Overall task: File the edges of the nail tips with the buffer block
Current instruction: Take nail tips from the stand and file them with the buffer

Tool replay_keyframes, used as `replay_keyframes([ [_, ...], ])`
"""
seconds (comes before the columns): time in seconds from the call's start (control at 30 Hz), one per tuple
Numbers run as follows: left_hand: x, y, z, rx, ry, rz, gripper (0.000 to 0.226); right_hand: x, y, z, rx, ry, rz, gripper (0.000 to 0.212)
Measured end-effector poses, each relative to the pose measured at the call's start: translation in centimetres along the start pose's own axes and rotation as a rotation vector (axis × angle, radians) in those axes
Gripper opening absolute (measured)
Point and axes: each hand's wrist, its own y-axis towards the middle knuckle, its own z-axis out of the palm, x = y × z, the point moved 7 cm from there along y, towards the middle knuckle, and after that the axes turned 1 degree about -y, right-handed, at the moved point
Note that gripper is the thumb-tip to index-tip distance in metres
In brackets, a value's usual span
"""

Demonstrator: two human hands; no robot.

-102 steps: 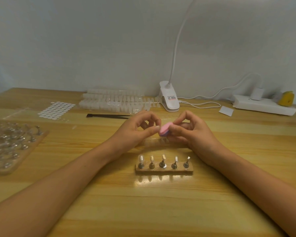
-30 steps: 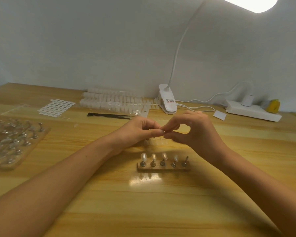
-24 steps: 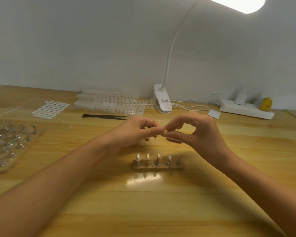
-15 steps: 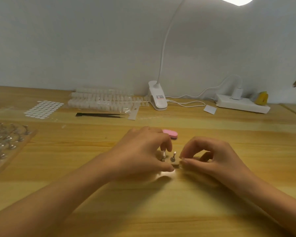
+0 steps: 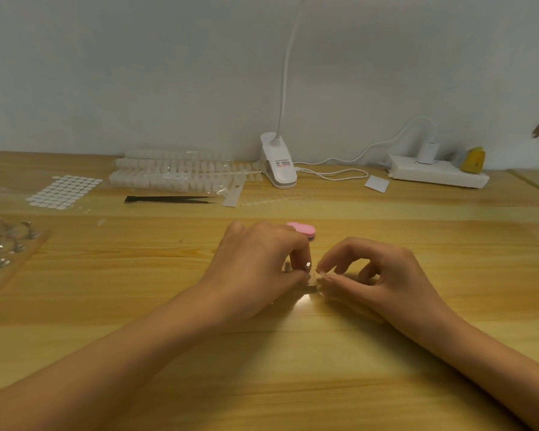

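At frame centre I see the left hand [image 5: 262,265] grip the stand [image 5: 312,287]; the right hand [image 5: 377,275] pinches a tip [image 5: 319,273] on it. The buffer [image 5: 302,230] lies just behind.

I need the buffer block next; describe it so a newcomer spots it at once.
Start at the white clip lamp against the wall and come straight toward the person across the wooden table. Just beyond the left hand lies the buffer block, flat on the wood. It is the only pink thing there, small and rounded.
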Motion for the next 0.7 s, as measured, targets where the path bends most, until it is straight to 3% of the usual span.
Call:
replay_keyframes([
  [0.33,0.1,0.0,-0.3,-0.029,0.005,-0.047,0.026,1.5,1.0,0.3,-0.066,-0.110,-0.035,0.010],
  [0.7,0.3,0.1,-0.2,-0.023,-0.023,-0.022,0.017,1.6,1.1,0.7,-0.073,-0.150,-0.014,0.008],
])
